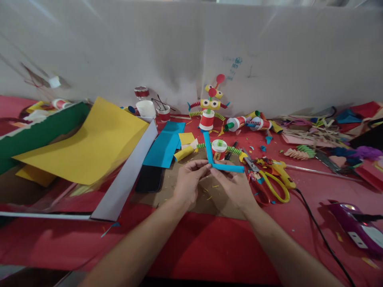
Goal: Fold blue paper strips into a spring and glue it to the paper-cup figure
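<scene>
Two blue paper strips point(229, 168) meet at a corner in an L shape, one pointing away from me and the other to the right. My left hand point(191, 175) pinches them at that corner. Pressed to the same corner, my right hand point(231, 181) is closed on the strip lying to the right. Just beyond my fingers stands a red and white paper cup point(219, 150) with green folded-paper arms. A yellow paper roll point(183, 153) lies left of the cup. Below my hands is a brown cardboard sheet point(203, 205) with small yellow scraps.
Yellow-handled scissors point(277, 191) and a yellow glue gun point(283, 174) lie to the right, its black cord running toward a purple power strip point(357, 229). A box point(119, 179) with yellow paper point(89, 143) stands left, near blue sheets point(164, 149) and a phone point(149, 179). Finished cup figures point(207, 119) stand behind.
</scene>
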Action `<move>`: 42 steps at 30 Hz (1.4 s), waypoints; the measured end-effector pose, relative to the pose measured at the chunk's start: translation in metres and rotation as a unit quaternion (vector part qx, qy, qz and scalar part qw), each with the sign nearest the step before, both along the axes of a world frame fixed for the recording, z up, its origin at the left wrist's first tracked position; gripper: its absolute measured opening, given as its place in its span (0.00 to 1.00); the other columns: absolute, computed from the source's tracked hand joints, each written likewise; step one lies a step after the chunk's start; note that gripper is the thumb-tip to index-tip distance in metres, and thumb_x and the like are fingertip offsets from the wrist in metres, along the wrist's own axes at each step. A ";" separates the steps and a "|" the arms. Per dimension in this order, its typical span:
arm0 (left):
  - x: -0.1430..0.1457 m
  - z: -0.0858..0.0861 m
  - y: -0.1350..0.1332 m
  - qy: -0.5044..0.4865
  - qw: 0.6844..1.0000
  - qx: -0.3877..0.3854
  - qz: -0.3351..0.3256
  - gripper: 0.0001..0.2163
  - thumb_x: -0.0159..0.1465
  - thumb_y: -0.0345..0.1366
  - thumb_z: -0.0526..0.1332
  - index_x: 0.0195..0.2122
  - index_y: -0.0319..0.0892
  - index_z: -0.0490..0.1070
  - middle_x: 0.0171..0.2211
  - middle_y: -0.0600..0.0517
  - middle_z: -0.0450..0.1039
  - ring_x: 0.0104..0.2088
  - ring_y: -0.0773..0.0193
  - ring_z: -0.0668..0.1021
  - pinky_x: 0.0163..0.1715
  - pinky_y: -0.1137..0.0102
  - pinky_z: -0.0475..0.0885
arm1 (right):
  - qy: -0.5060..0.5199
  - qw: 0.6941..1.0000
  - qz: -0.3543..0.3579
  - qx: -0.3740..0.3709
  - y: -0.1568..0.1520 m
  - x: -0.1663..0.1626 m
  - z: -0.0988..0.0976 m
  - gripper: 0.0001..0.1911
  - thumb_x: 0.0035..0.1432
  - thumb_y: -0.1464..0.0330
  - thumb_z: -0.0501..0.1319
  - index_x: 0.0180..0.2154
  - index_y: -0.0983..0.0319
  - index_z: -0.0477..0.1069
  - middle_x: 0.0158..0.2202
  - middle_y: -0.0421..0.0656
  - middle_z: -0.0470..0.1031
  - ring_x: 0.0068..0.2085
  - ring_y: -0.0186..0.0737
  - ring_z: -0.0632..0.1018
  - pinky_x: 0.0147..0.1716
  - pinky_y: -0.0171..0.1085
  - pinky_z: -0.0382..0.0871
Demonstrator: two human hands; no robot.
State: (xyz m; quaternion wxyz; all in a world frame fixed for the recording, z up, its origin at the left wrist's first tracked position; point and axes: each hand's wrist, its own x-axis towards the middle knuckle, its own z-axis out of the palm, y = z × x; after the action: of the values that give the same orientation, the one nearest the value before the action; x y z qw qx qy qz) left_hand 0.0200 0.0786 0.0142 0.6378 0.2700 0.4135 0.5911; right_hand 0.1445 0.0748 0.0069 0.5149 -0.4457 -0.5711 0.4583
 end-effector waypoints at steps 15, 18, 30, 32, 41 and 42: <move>-0.006 0.002 -0.001 -0.002 0.997 0.027 -0.073 0.07 0.48 0.30 0.70 0.29 0.37 0.76 0.28 0.51 0.76 0.31 0.67 0.77 0.38 0.71 0.70 | 0.076 0.993 -0.028 -0.084 0.003 0.002 0.005 0.07 0.47 0.64 0.67 0.28 0.62 0.77 0.27 0.40 0.78 0.29 0.37 0.76 0.33 0.36 0.69; -0.007 0.003 0.001 0.020 0.998 0.025 -0.048 0.07 0.46 0.29 0.70 0.26 0.38 0.75 0.26 0.52 0.75 0.28 0.69 0.75 0.34 0.72 0.70 | 0.116 0.989 -0.008 -0.092 0.001 -0.001 0.006 0.07 0.47 0.64 0.67 0.30 0.61 0.78 0.30 0.40 0.80 0.33 0.39 0.77 0.38 0.39 0.71; -0.007 0.008 -0.001 0.103 0.990 0.068 -0.063 0.05 0.51 0.32 0.68 0.29 0.40 0.77 0.29 0.52 0.76 0.32 0.67 0.74 0.37 0.71 0.68 | 0.068 0.997 -0.017 0.028 -0.001 0.003 0.009 0.08 0.53 0.66 0.64 0.37 0.58 0.77 0.37 0.42 0.80 0.41 0.43 0.79 0.46 0.45 0.71; -0.006 0.007 -0.001 0.094 0.991 0.071 -0.056 0.04 0.51 0.33 0.68 0.28 0.40 0.77 0.27 0.52 0.75 0.31 0.67 0.73 0.36 0.71 0.67 | 0.099 0.995 -0.003 -0.002 -0.001 0.001 0.008 0.08 0.53 0.66 0.64 0.37 0.58 0.77 0.37 0.42 0.80 0.41 0.43 0.79 0.45 0.44 0.72; 0.003 -0.003 -0.004 0.017 0.996 0.084 -0.036 0.03 0.53 0.33 0.66 0.28 0.40 0.76 0.27 0.54 0.75 0.29 0.68 0.73 0.36 0.72 0.67 | 0.130 0.991 -0.002 -0.035 -0.005 -0.010 0.001 0.08 0.51 0.65 0.65 0.36 0.58 0.78 0.37 0.41 0.79 0.42 0.42 0.77 0.47 0.44 0.69; 0.003 -0.004 -0.004 0.011 0.996 0.084 -0.034 0.03 0.53 0.32 0.66 0.28 0.41 0.76 0.27 0.54 0.75 0.29 0.68 0.73 0.36 0.72 0.67 | 0.127 0.992 -0.004 -0.029 -0.005 -0.010 0.000 0.08 0.52 0.66 0.65 0.36 0.58 0.78 0.37 0.41 0.79 0.42 0.42 0.76 0.46 0.43 0.69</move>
State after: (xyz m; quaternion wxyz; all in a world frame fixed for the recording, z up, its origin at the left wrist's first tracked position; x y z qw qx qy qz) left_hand 0.0231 0.0750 0.0099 0.6282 0.3429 0.3597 0.5987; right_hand 0.1345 0.0701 0.0072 0.5719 -0.4011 -0.4862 0.5251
